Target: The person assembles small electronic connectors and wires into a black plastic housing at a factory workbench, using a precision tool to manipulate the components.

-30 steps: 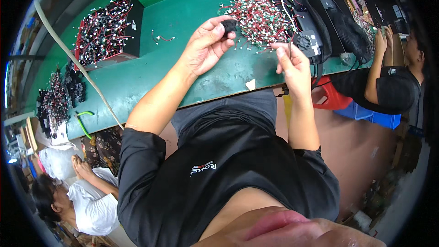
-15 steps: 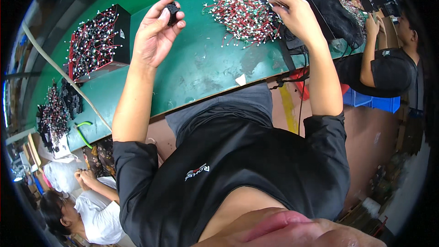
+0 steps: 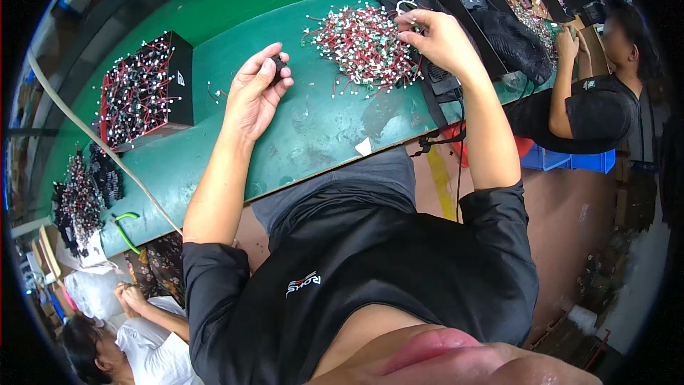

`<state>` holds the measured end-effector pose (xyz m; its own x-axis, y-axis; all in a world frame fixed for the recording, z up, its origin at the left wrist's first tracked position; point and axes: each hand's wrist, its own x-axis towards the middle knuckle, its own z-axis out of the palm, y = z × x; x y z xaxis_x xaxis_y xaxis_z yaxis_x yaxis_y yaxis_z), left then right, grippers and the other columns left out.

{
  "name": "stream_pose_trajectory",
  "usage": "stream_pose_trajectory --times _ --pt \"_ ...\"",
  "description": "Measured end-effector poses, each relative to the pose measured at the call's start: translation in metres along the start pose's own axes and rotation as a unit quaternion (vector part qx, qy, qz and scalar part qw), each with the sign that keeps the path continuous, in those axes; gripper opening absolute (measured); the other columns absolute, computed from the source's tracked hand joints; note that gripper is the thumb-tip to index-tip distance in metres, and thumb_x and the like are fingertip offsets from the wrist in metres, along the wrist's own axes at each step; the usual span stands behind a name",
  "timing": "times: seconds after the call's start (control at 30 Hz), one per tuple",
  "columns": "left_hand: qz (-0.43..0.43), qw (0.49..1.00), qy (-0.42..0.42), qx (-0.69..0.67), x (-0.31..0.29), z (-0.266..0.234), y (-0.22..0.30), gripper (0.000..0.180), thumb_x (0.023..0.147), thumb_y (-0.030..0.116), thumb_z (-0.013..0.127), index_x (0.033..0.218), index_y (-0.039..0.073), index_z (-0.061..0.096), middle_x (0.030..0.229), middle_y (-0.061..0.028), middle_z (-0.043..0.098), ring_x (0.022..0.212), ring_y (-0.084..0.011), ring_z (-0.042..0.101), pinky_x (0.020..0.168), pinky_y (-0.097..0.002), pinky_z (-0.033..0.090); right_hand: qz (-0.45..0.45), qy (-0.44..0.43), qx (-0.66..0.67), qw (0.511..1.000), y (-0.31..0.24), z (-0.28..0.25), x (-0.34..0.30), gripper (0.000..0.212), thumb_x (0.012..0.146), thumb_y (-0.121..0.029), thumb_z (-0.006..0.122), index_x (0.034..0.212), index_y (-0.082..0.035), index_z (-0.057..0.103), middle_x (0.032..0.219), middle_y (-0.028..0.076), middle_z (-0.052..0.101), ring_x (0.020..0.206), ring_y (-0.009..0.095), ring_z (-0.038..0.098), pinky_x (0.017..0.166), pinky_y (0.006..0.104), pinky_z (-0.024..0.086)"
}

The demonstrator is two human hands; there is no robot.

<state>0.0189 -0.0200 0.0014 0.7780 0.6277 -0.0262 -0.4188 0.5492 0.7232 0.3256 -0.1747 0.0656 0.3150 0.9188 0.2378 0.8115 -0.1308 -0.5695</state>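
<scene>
Green wall and green table [image 3: 313, 142] fill the far side of my view, and I take the heap of thin wires [image 3: 363, 46] on the table as my landmark. Well left of the heap stands a black box [image 3: 182, 103] bristling with wired pieces [image 3: 135, 93]; just right of the heap lies a black bundle [image 3: 443, 82]. A white scrap [image 3: 364, 147] lies on the near side of it.

I have the left hand [image 3: 249, 100] left of the heap, thumb and fingers closed around a small black block [image 3: 278, 71]. At the heap's right edge I have the right hand [image 3: 445, 39], fingers bent and close to the thumb; I can't tell whether they pinch anything or even touch the wires.

I'd judge the block light and stiff, probably plastic and hard to crush, so a pinch on its sides should do. The wires look light, floppy and quick to tangle; I'd take one by its small end plug and draw it out gently, since a tug on the strand could strain the joint.

Fingers cover much of the block, so its full shape escapes me. Single wires blur together in the heap. Far left of the heap, a person in white [image 3: 157, 342] is cut off by the lower edge.
</scene>
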Motion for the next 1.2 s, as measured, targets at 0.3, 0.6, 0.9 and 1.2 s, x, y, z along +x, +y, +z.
stream_pose_trajectory --times 0.3,0.6,0.9,1.2 --pt "-0.002 1.000 -0.016 -0.011 -0.004 -0.003 -0.007 0.032 0.097 0.011 0.063 0.127 0.001 0.060 0.115 -0.0098 0.063 0.095 -0.0167 0.061 0.085 -0.0320 0.055 0.092 0.035 -0.046 0.994 -0.010 -0.005 -0.002 0.023 0.084 -0.018 0.074 0.101 -0.003 0.075 0.081 0.012 0.073 0.073 0.016 0.067 0.070 0.0301 0.051" --pt "0.028 0.998 -0.018 0.046 -0.001 0.000 -0.010 0.033 0.097 0.009 0.062 0.129 0.002 0.059 0.118 -0.0082 0.061 0.101 -0.0170 0.061 0.091 -0.0334 0.053 0.051 0.132 0.192 0.971 -0.023 -0.001 0.015 0.016 0.087 -0.012 0.072 0.099 -0.003 0.074 0.085 0.002 0.073 0.076 0.005 0.061 0.070 0.0223 0.049" --pt "0.036 0.999 -0.002 0.030 -0.002 -0.002 -0.002 0.031 0.095 0.006 0.063 0.126 0.001 0.061 0.113 -0.0081 0.064 0.099 -0.0171 0.062 0.090 -0.0340 0.055 -0.026 0.205 0.077 0.976 -0.041 0.007 0.037 0.015 0.090 -0.008 0.071 0.102 0.000 0.074 0.089 0.001 0.074 0.076 0.004 0.060 0.069 0.0188 0.047" --pt "0.037 0.999 -0.014 0.032 -0.005 0.003 -0.003 0.034 0.094 0.008 0.065 0.128 0.002 0.060 0.113 -0.0070 0.063 0.098 -0.0165 0.063 0.091 -0.0325 0.054 0.035 0.166 0.242 0.955 -0.037 0.008 0.038 0.021 0.089 -0.010 0.073 0.107 0.000 0.072 0.096 0.006 0.074 0.067 0.001 0.056 0.058 0.0168 0.042"
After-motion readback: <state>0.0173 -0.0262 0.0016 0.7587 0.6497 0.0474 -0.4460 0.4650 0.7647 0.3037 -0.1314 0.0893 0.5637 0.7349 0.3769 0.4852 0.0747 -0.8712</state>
